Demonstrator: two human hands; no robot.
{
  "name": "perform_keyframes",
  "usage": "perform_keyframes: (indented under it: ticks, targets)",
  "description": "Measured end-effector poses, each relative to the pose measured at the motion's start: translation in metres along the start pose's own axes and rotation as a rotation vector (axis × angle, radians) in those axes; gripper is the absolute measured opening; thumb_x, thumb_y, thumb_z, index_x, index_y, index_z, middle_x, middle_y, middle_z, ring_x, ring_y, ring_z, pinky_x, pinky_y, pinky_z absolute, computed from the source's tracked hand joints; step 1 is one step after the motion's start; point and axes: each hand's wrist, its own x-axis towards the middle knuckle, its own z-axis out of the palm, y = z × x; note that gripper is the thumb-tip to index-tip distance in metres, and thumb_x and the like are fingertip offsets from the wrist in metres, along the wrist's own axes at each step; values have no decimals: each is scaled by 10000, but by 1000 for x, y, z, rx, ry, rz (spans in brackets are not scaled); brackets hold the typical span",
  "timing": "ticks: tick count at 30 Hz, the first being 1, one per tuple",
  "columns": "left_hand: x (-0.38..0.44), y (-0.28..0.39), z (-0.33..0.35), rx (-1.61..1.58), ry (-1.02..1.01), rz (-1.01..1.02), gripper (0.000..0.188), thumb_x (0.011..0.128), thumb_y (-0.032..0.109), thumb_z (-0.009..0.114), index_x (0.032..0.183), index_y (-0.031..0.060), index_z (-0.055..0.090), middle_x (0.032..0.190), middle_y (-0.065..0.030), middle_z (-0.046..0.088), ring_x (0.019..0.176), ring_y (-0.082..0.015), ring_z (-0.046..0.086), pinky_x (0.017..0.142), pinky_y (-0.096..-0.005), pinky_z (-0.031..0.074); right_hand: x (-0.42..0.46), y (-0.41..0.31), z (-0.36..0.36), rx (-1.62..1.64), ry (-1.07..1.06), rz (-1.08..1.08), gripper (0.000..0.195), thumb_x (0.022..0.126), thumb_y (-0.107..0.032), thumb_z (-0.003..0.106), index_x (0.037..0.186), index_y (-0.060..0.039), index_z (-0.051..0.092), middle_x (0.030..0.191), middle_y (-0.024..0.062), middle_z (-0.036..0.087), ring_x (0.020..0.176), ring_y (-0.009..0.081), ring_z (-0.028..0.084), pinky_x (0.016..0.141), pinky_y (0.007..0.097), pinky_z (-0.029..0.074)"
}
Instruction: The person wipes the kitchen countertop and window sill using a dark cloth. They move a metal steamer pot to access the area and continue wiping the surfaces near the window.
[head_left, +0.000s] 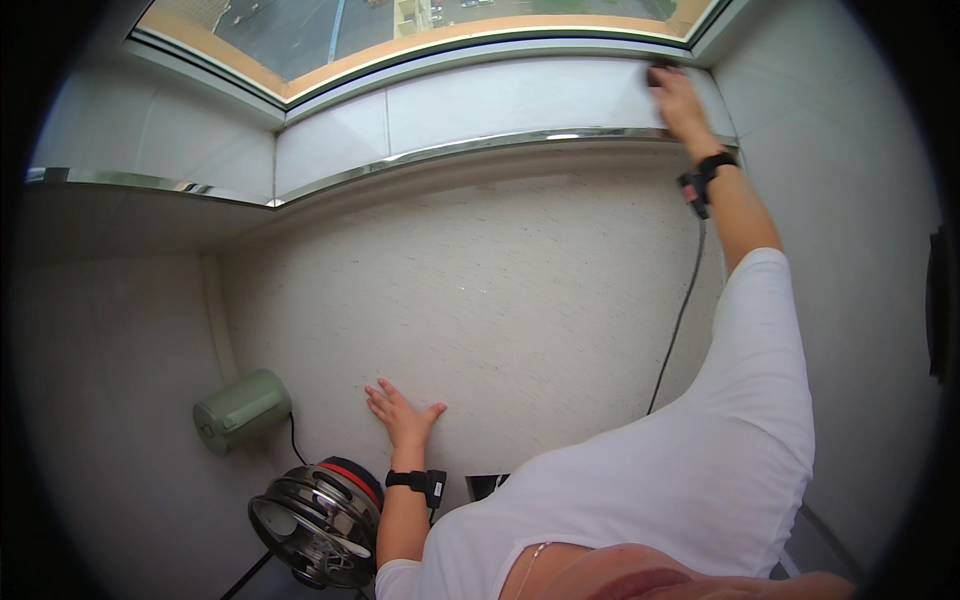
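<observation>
My left hand (403, 424) rests palm down on the pale speckled countertop (480, 300), fingers spread and holding nothing. My right arm stretches far up to the tiled window sill (525, 94). There my right hand (681, 109) presses a small dark object (655, 75), perhaps a scrubbing pad, near the sill's right corner by the window frame. Motion blur and my fingers hide most of that object. Each wrist wears a black strap with a small module; a cable runs down from the right module (693, 195).
A green electric kettle (244, 411) stands at the left, its cord trailing behind a steel pot (319, 517) with utensils inside. A shiny metal trim (487, 142) edges the sill. Tiled walls flank both sides, and a dark opening (484, 486) shows at the counter's front.
</observation>
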Motion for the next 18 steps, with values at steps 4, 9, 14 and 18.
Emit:
perform_keyframes:
  ticks: [4,9,14,18]
  targets:
    - [-1,1,3,31,-30,-26,1413,577,464,916,1531,-46,8,1568,-362,-49,1455,-524,-12,1197,-537,119,10,57,-13,-260,-174,450,569,946,-436,493,1428,-135,473,1454,199,455,1378,365,379,1158,450,290]
    - [3,-1,7,19,-48,-26,1430,576,477,917,1530,-56,-5,1565,-362,-81,1453,-527,-39,1194,-553,110,33,0,25,-277,-145,506,741,891,-580,532,1452,-108,429,1490,260,368,1396,415,325,1161,465,276]
    - [3,3,4,-7,-51,-48,1433,568,443,931,1531,-53,-7,1565,-357,-104,1451,-531,-55,1190,-560,121,31,-62,35,-183,-175,178,685,911,-534,550,1429,-100,441,1478,252,383,1393,403,336,1154,472,287]
    - [0,0,6,-52,-35,-22,1427,569,422,936,1534,-43,-6,1567,-349,-114,1449,-536,-53,1189,-560,128,38,-188,50,19,-268,-200,609,955,-483,509,1436,-116,439,1495,216,383,1400,376,347,1167,457,272]
